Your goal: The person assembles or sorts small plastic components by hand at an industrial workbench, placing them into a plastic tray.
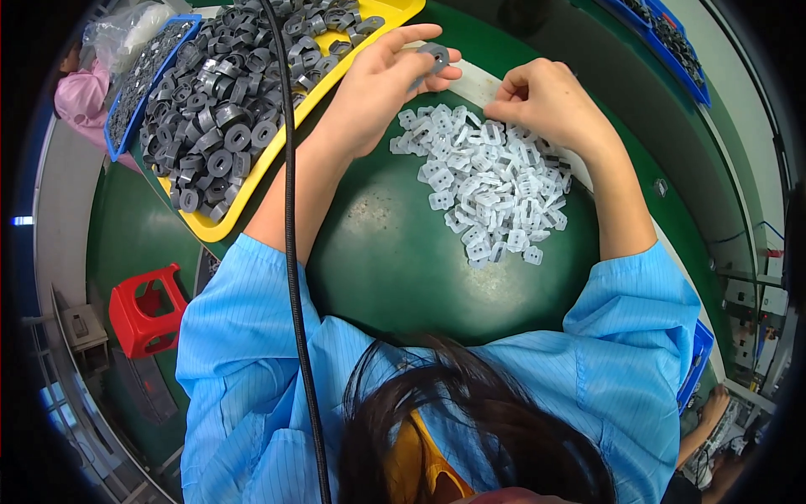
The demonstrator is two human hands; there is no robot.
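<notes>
My left hand [382, 82] is raised over the far side of the table, beside the yellow tray [309, 118]. Between its thumb and fingers it holds a dark grey plastic ring [436, 55] with a hole through the middle. At the far right edge of a pile of small translucent white plastic pieces [495, 181], each with little holes, is my right hand [550, 105]. Its thumb and forefinger are pinched together; whatever may lie between them is hidden. Many more grey rings [220, 163] heap up in the yellow tray.
A blue tray [115, 126] of small grey parts sits beyond the yellow one. More blue bins [701, 88] stand at far right. A black cable [290, 210] hangs across the view. On the floor at left is a red stool [149, 311]. Other people show at the edges.
</notes>
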